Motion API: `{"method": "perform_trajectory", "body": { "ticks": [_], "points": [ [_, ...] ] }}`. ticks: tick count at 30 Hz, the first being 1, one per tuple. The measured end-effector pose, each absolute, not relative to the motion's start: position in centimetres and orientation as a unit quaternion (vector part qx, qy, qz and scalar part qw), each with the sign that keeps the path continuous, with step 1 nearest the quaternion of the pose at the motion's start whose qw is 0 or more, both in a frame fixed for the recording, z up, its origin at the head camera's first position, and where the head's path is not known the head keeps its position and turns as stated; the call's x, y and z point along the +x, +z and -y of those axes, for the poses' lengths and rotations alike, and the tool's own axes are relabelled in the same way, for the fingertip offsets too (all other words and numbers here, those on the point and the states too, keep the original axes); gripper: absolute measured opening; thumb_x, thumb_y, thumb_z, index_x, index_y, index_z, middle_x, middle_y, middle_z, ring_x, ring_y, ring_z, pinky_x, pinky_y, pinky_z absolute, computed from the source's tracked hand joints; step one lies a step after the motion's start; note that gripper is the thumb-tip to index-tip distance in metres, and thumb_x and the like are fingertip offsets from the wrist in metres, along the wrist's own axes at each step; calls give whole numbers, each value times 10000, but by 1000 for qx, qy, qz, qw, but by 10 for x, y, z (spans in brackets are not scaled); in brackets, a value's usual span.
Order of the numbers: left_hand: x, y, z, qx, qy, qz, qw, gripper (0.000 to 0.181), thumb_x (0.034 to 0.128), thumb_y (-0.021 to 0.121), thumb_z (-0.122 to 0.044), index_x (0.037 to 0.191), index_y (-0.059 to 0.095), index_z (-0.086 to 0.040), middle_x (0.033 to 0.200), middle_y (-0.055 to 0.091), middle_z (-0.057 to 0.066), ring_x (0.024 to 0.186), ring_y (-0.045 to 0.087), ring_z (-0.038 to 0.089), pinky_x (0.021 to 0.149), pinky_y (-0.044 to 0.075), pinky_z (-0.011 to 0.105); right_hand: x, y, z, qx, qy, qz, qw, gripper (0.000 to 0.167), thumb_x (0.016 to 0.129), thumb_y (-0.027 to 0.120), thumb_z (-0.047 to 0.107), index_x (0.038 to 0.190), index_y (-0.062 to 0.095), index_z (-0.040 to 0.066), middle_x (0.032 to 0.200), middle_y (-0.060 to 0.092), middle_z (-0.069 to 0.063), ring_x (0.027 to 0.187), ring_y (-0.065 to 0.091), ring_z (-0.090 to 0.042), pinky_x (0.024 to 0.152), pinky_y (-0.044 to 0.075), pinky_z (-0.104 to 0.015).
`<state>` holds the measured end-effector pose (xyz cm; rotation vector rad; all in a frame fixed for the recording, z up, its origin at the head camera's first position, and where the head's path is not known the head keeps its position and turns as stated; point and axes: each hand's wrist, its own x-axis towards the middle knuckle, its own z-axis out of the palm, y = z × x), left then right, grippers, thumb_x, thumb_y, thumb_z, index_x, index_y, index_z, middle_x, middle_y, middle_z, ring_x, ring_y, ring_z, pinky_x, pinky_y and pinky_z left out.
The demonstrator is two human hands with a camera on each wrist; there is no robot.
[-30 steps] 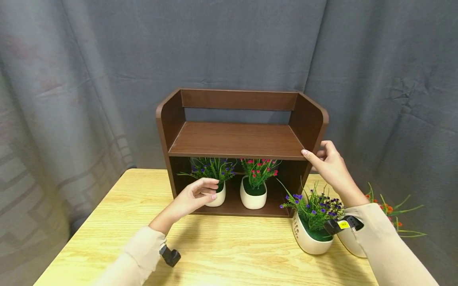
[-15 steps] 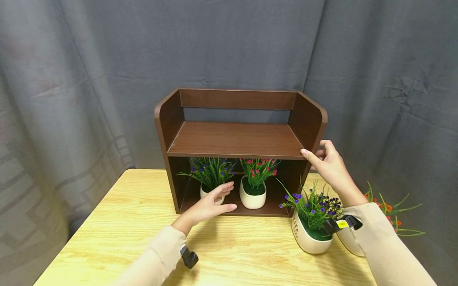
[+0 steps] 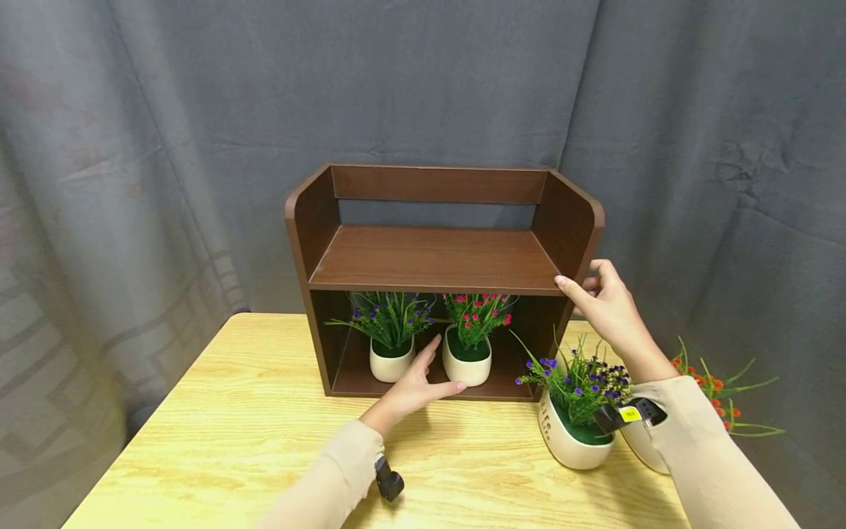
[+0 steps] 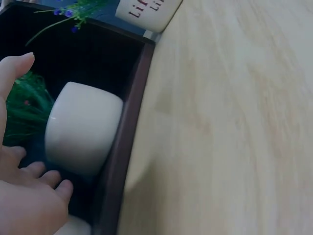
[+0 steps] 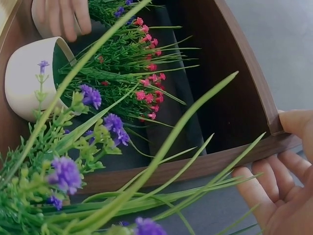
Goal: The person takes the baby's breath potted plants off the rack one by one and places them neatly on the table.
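A brown two-tier wooden shelf (image 3: 432, 257) stands on the table. In its lower compartment sit two white pots: one with purple flowers (image 3: 391, 365) at left, one with pink flowers (image 3: 467, 366) to its right. My left hand (image 3: 418, 389) reaches in between them, thumb and fingers spread around the pink-flower pot's left and front. The left wrist view shows that pot (image 4: 84, 128) with a gap between fingers and pot; contact is unclear. My right hand (image 3: 611, 305) grips the shelf's right side panel, thumb in front and fingers outside, as the right wrist view also shows (image 5: 283, 181).
Right of the shelf, a white lettered pot with purple flowers (image 3: 575, 441) stands under my right forearm. Partly behind the sleeve is another white pot with orange-red flowers (image 3: 648, 448). The light wood table (image 3: 264, 433) ends at left, and a grey curtain (image 3: 436, 88) hangs behind.
My left hand has moved right, from in front of the purple-flower pot to beside the pink-flower pot, with its fingers spreading. My right hand keeps its grip on the shelf.
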<state>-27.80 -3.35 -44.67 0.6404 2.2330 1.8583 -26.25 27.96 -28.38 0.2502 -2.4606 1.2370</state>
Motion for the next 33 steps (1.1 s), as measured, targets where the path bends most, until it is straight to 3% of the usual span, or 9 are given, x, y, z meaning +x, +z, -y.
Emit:
{"method": "perform_trajectory", "body": {
  "ticks": [11, 19, 33],
  "points": [
    [-294, -455, 14, 170, 608, -775, 36, 1121, 804, 842, -389, 1610, 110, -120, 1632, 176, 162, 1482, 195, 332, 1144, 267, 511, -262, -285, -280, 93, 447, 869, 192, 576, 1004, 601, 386, 1361, 366, 1, 1032, 517, -174, 822, 557, -159, 665, 523, -209],
    [-310, -459, 1, 165, 578, -799, 6, 1176, 769, 863, -411, 1600, 106, -63, 1610, 199, 212, 1458, 251, 363, 1130, 298, 508, -262, -285, -278, 90, 446, 868, 198, 579, 1002, 601, 392, 1353, 367, -5, 1031, 525, -182, 801, 574, -130, 647, 506, -192],
    [-326, -464, -14, 157, 580, -799, 0, 1243, 720, 913, -295, 1603, 64, -83, 1628, 167, 171, 1478, 198, 345, 1141, 277, 497, -264, -287, -279, 92, 454, 864, 197, 579, 1002, 605, 380, 1368, 369, -2, 1035, 552, -188, 819, 577, -121, 659, 513, -185]
  ]
}}
